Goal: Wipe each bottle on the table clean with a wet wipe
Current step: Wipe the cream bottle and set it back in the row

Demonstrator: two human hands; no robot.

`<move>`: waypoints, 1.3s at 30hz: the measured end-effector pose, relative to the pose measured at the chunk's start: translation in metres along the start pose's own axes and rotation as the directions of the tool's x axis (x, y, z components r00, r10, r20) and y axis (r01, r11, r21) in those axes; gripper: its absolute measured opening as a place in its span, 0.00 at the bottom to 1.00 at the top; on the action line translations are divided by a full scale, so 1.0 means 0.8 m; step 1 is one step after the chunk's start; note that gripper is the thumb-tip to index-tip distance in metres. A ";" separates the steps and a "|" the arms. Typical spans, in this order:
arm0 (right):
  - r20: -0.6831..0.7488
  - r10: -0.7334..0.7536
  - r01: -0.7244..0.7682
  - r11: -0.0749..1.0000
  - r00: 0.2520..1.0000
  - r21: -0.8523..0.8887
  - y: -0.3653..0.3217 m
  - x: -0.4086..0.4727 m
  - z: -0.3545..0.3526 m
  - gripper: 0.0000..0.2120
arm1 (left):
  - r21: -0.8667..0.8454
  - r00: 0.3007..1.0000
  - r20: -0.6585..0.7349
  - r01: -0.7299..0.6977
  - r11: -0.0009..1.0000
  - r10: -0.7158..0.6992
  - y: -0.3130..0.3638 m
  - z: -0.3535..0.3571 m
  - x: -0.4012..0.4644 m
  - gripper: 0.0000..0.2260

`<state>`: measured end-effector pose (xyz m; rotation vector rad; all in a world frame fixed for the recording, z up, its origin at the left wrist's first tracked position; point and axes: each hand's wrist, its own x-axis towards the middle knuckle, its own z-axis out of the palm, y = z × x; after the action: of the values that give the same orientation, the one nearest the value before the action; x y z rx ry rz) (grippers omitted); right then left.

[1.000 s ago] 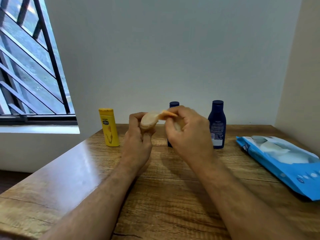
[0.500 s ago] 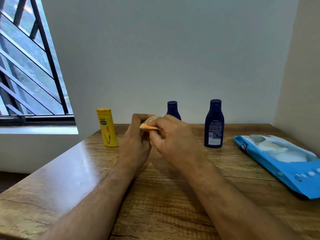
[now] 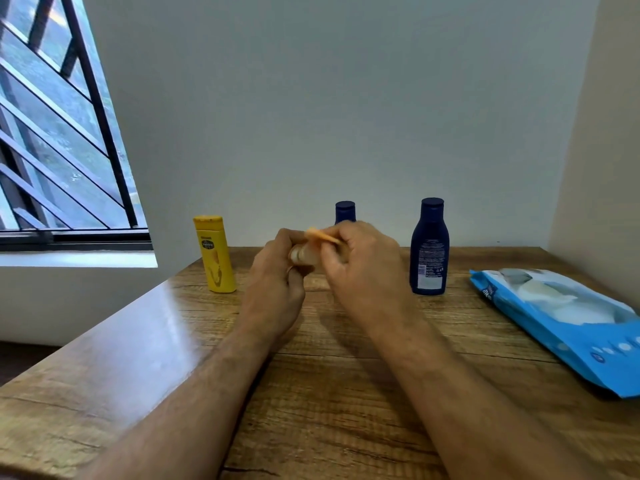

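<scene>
A small pale bottle [image 3: 302,255] is held raised in the left hand [image 3: 277,271] grip for access; its orange cap [image 3: 323,236] is pinched by the right hand [image 3: 360,268], at 3 o'clock.

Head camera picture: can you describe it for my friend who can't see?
Two hands meet over a wooden table: the left hand grips a small bottle, the right hand pinches something orange against it.

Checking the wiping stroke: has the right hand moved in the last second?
Yes. The right hand dropped and shifted left, uncovering the middle blue bottle's cap.
</scene>
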<state>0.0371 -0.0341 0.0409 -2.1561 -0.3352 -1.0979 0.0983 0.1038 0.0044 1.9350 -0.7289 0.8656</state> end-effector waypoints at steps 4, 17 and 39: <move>-0.175 0.096 -0.082 0.993 0.980 0.089 0.015 0.007 -0.007 0.06 | -0.011 0.999 0.004 0.036 0.999 -0.036 0.001 0.002 -0.001 0.20; -0.086 0.057 -0.052 0.997 0.995 0.050 0.020 0.007 -0.011 0.08 | -0.058 0.999 0.013 0.031 0.998 -0.030 0.008 0.001 -0.002 0.21; 0.344 0.214 -0.345 0.856 0.914 0.385 0.016 0.000 -0.003 0.06 | -0.844 0.738 0.093 0.414 0.340 -0.668 0.018 -0.006 0.012 0.21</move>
<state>0.0426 -0.0450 0.0361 -1.8735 -0.3449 -0.4761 0.0915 0.1001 0.0205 0.9945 -0.1650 0.2177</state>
